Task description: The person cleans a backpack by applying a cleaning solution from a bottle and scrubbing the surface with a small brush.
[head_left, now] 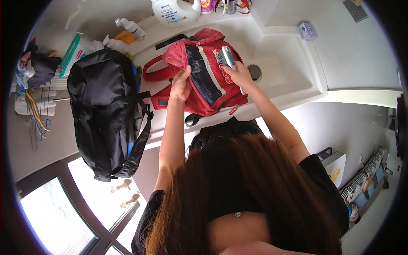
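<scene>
A wet red backpack (216,63) with a black panel and a pale stripe lies in the white sink (293,63). Whitish suds or wet marks show on its red flap and black panel. My left hand (182,85) is closed on the near-left edge of the flap, thumb on top. Over the right part of the backpack, my right hand (241,77) grips a white-and-grey scrub brush (228,58); its bristles do not show. A red strap (155,70) and a black buckle end spread out on the left side.
A black backpack (102,106) hangs at the sink's left end. Pump bottles (132,29) and a large white detergent jug (176,12) line the back ledge. A round grey drain piece (254,73) sits beside my right hand. Another black bag (227,129) is against my front.
</scene>
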`<control>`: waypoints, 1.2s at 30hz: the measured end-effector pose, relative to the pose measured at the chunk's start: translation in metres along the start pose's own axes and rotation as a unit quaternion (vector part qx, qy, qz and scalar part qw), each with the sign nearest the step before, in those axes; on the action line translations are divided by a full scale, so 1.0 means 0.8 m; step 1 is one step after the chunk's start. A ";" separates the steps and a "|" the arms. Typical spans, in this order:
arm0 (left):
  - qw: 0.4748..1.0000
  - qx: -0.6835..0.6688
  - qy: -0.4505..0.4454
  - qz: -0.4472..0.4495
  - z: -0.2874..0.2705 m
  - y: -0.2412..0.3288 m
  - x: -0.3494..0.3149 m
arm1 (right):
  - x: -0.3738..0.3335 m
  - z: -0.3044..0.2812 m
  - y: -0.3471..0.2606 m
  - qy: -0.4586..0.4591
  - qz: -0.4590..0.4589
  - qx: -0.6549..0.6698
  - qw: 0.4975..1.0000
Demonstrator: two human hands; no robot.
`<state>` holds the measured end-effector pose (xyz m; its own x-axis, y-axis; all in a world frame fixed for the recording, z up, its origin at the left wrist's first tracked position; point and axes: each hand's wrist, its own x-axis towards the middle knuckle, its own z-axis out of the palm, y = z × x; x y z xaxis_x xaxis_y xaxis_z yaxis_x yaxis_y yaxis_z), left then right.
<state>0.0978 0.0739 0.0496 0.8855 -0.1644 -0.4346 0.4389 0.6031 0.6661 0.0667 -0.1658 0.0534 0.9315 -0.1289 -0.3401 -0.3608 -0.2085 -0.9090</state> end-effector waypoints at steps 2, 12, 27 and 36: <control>0.972 0.225 0.049 0.043 0.010 0.005 0.008 | -0.004 0.001 0.001 -0.012 -0.022 0.039 0.999; 0.990 0.103 0.005 0.099 0.001 -0.007 0.037 | -0.001 0.012 0.013 0.066 -0.173 -0.132 0.974; 0.991 -0.120 -0.028 -0.060 -0.034 -0.018 0.052 | -0.013 0.065 -0.017 -0.085 -0.398 -0.347 0.845; 0.981 -0.189 -0.036 -0.024 -0.014 -0.017 0.053 | 0.155 0.150 -0.081 0.039 -0.393 -0.311 0.864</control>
<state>0.1280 0.0671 0.0153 0.8791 -0.2463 -0.4081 0.4051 0.8373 0.3672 0.2110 -0.0522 0.0413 0.9032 0.2290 0.3630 0.4037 -0.7402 -0.5377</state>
